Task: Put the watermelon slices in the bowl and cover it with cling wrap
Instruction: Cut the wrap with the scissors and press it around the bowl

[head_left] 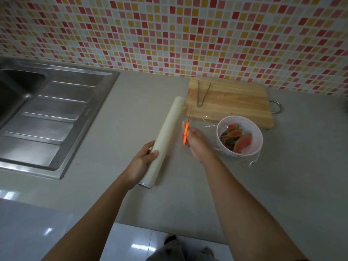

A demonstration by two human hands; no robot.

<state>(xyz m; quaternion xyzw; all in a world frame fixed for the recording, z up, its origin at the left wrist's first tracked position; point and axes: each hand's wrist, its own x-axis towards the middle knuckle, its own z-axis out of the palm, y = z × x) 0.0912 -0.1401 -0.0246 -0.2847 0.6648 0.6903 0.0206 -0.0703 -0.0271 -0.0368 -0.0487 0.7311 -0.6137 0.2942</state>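
Note:
A white bowl (251, 131) on the grey counter holds several watermelon slices (235, 139). A clear sheet of cling wrap (203, 123) stretches from the bowl to the long white cling wrap roll (167, 136) lying to its left. My left hand (143, 161) grips the near end of the roll. My right hand (195, 142) holds an orange-handled knife (186, 134), its thin blade pointing away along the sheet beside the roll.
A wooden cutting board (235, 102) with metal tongs (202, 94) lies behind the bowl, against the mosaic tile wall. A steel sink with drainboard (43, 117) takes up the left. The counter's front edge runs just below my forearms.

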